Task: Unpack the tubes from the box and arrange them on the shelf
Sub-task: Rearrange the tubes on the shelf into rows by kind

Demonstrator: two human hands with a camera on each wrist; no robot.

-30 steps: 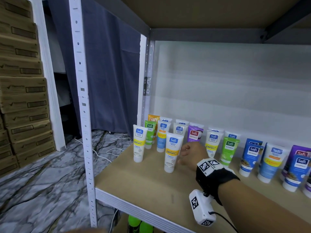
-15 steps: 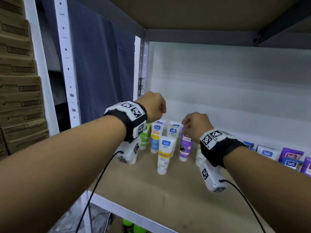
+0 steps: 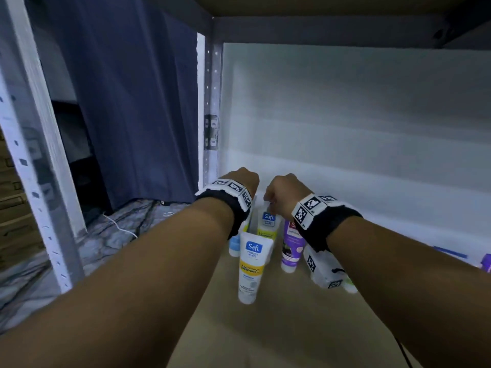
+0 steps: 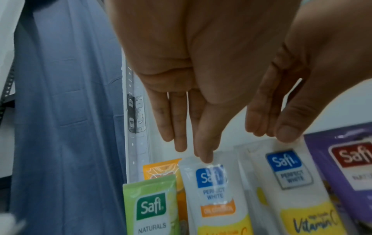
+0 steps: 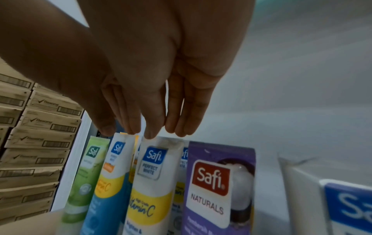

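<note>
Safi tubes stand cap-down at the back left of the shelf [image 3: 292,328]. My left hand [image 3: 240,181] hangs with straight fingers, its thumb tip touching the crimped top of a white tube with an orange band [image 4: 213,182]. A green tube [image 4: 153,205] and an orange tube [image 4: 161,168] stand left of that. My right hand [image 3: 285,192] also points straight down, fingertips [image 5: 151,135] touching the top of a white Vitamin C tube [image 5: 153,174]. A purple tube [image 5: 217,182] stands to its right. Another Vitamin C tube [image 3: 252,266] stands alone in front. Neither hand grips anything.
The white back panel [image 3: 345,115] and a rear post [image 3: 211,102] close the corner, with the upper shelf low overhead. A front post [image 3: 34,155] and a blue curtain [image 3: 132,115] are to the left. Stacked cardboard boxes [image 5: 40,143] stand beyond. More tubes sit at the right edge [image 3: 486,261].
My left hand came into view and reached into the shelf. Both hands moved back and down onto the tops of the rear tubes. The right hand left the front tube.
</note>
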